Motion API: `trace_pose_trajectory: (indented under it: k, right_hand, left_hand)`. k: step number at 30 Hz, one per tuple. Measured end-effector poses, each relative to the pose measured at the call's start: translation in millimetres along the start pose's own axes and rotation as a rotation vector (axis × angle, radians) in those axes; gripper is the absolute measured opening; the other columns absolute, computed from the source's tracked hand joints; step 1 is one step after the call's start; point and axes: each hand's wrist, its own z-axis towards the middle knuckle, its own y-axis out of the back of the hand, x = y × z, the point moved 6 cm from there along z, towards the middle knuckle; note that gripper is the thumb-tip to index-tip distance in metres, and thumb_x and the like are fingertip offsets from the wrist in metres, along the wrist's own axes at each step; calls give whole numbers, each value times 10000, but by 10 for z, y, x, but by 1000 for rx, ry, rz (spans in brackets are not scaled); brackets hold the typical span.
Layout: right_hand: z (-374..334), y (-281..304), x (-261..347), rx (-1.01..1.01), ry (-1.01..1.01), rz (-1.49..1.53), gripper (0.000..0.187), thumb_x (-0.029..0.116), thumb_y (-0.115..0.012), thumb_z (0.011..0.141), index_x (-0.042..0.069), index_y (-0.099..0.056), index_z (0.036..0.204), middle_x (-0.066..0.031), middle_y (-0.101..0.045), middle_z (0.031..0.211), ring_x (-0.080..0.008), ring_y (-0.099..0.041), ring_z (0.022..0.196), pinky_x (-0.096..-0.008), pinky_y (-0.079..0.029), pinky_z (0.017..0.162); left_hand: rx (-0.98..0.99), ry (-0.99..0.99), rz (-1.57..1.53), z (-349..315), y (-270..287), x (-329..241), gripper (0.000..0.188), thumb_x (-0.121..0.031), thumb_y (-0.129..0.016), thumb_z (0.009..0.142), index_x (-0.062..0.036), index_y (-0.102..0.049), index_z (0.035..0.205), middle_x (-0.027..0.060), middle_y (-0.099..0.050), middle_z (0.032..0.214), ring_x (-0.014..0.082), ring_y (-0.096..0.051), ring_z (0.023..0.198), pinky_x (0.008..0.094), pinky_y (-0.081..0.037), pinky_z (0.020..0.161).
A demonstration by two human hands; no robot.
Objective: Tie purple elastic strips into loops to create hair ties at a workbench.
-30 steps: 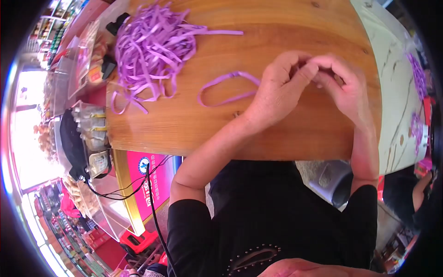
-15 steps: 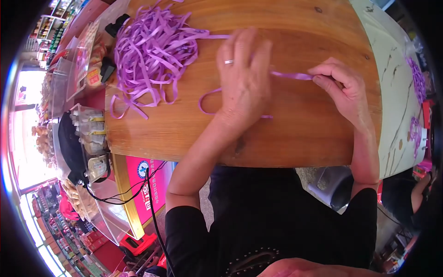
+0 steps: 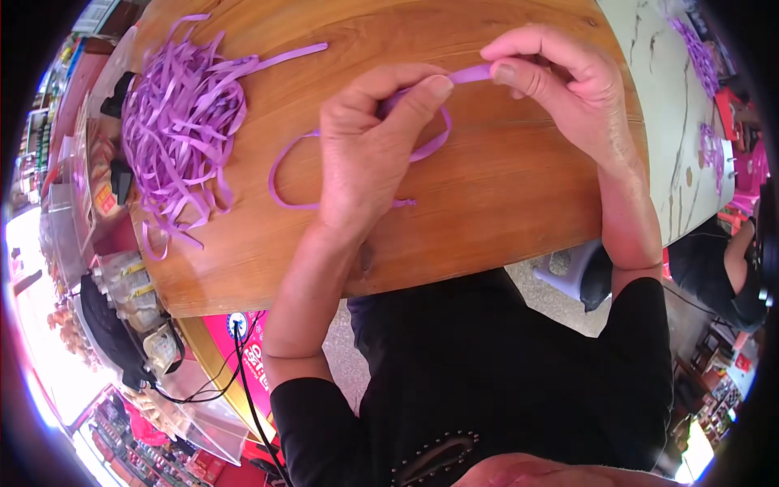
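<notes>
A narrow purple ribbon (image 3: 471,75) is stretched in a short span between my hands, above the wooden table. My left hand (image 3: 365,138) pinches it between thumb and forefinger, with the other fingers curled. At the other side of the span, my right hand (image 3: 572,89) grips the ribbon between thumb and fingertips. The rest of this ribbon hangs below and curves behind my left hand, lying in a loop on the wood with its small knotted-looking end near my left wrist. To the left sits a tangled pile of purple ribbons (image 3: 182,122), one strand sticking out rightward.
The wooden tabletop (image 3: 503,211) has a curved near edge in front of me. On its right adjoins a white marble-patterned surface (image 3: 669,162) bearing more purple ribbons (image 3: 696,57). Clear packages (image 3: 130,284) and black cables (image 3: 203,398) are at the left edge. A person sits at far right.
My left hand has turned and now pinches the ribbon nearer my right hand, so the span is shorter. The view has shifted, and the pile appears farther left.
</notes>
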Motion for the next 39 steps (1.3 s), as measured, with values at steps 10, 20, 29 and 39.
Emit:
trace_pose_trajectory:
  k: [10, 20, 29, 39]
  right_hand:
    - [73, 88, 399, -65, 631, 105, 225, 44, -698, 772, 20, -673, 994, -102, -643, 910, -224, -620, 809, -284, -490, 684]
    - [-8, -63, 404, 85, 371, -426, 236, 93, -715, 744, 51, -678, 972, -71, -623, 879, -231, -591, 783, -312, -468, 676]
    - [-34, -192, 50, 147, 226, -257, 110, -8, -638, 805, 17, -645, 911, -25, -591, 779, -122, -576, 717, -235, -428, 632]
    - [-112, -303, -110, 409, -215, 583, 129, -33, -608, 829, -3, -657, 945, -63, -637, 873, -121, -571, 823, -239, -455, 745]
  left_hand:
    - [-87, 15, 0, -60, 77, -24, 70, -39, -683, 823, -15, -695, 888, -81, -549, 687, -8, -427, 621, 148, -336, 541]
    - [-92, 20, 32, -82, 113, -11, 60, -31, -683, 820, -17, -696, 876, -81, -547, 685, -7, -427, 611, 144, -334, 532]
    - [-5, -186, 309, -39, 15, -139, 42, -19, -688, 805, 3, -679, 841, -24, -574, 664, 24, -496, 601, 176, -393, 523]
    - [91, 82, -193, 24, 28, 44, 51, -40, -656, 836, -17, -664, 881, -12, -596, 711, 34, -496, 597, 183, -375, 513]
